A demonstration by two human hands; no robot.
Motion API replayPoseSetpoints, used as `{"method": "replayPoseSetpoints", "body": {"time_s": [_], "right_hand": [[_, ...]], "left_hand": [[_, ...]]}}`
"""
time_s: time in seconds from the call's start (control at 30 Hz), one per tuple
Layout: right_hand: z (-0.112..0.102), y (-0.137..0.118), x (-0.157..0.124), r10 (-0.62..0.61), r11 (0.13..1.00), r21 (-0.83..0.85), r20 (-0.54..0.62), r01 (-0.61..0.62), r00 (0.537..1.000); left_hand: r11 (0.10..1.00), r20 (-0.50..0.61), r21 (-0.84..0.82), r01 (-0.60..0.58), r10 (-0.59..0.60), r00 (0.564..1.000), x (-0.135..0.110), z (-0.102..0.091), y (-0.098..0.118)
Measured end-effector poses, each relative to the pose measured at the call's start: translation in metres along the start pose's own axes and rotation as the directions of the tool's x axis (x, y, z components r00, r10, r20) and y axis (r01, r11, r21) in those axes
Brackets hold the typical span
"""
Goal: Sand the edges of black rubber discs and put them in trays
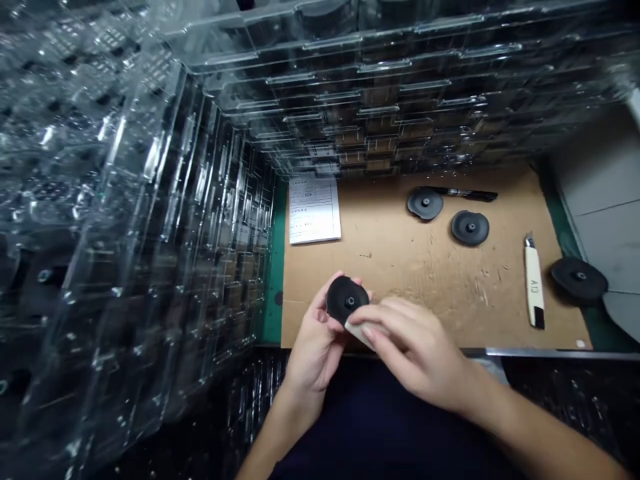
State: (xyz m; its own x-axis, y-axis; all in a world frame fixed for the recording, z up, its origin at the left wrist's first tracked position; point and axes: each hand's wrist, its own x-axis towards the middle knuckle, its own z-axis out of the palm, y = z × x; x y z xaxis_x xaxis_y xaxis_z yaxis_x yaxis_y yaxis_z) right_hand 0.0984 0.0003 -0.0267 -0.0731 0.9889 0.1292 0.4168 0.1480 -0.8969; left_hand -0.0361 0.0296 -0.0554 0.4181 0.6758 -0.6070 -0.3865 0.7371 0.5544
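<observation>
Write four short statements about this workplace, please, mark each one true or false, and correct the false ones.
1. The left hand holds a round black disc. True.
2. The right hand holds the cream-handled cutter knife. False: it holds a small pale flat piece; the knife lies on the brown cardboard sheet.
3. The white printed paper lies on that sheet. True.
4. In the picture, the slim black pen is left of the paper. False: it is on its right.
</observation>
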Motion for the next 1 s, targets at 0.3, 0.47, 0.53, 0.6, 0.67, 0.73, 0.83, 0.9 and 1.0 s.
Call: {"method": "replayPoseSetpoints", "body": {"time_s": [0.3,0.47,0.53,0.6,0.67,0.73,0.83,0.9,1.0], "right_hand": [[-0.004,-0.025,-0.032,-0.156,0.987,-0.041,-0.120,0.152,0.980],[-0.005,-0.030,-0.038,-0.161,0.984,-0.115,-0.258,0.135,0.953],[-0.008,-0.031,-0.047,-0.223,0.973,-0.114,-0.211,0.203,0.952],[-0.013,-0.031,-0.059,-0.200,0.977,-0.099,-0.140,0.187,0.970],[-0.019,-0.031,-0.068,-0.089,0.990,-0.126,-0.171,0.068,0.981],[-0.026,-0.031,-0.066,-0.047,0.979,-0.202,-0.233,-0.001,0.971],[-0.034,-0.027,-0.049,-0.313,0.920,-0.281,-0.109,0.273,0.943],[-0.036,-0.023,-0.037,-0.457,0.870,-0.201,0.014,0.450,0.889],[-0.035,-0.023,-0.033,-0.308,0.940,-0.166,-0.045,0.297,0.950]], "left_hand": [[1.000,0.176,0.010,-0.012,0.010,0.984,-0.029,0.010,-0.003],[0.996,0.198,0.072,-0.056,0.041,0.979,-0.039,0.012,-0.009],[0.996,0.232,0.073,-0.051,0.033,0.972,-0.043,0.012,-0.009],[0.998,0.250,0.063,-0.025,0.008,0.968,-0.046,0.013,-0.008],[0.998,0.247,0.060,-0.009,-0.006,0.969,-0.048,0.014,-0.009],[0.998,0.229,0.067,-0.001,-0.014,0.973,-0.049,0.017,-0.011],[0.994,0.222,0.095,0.056,-0.076,0.972,-0.052,0.024,-0.014],[0.990,0.227,0.117,0.082,-0.107,0.968,-0.054,0.025,-0.015],[0.990,0.223,0.120,0.068,-0.094,0.970,-0.056,0.023,-0.016]]}}
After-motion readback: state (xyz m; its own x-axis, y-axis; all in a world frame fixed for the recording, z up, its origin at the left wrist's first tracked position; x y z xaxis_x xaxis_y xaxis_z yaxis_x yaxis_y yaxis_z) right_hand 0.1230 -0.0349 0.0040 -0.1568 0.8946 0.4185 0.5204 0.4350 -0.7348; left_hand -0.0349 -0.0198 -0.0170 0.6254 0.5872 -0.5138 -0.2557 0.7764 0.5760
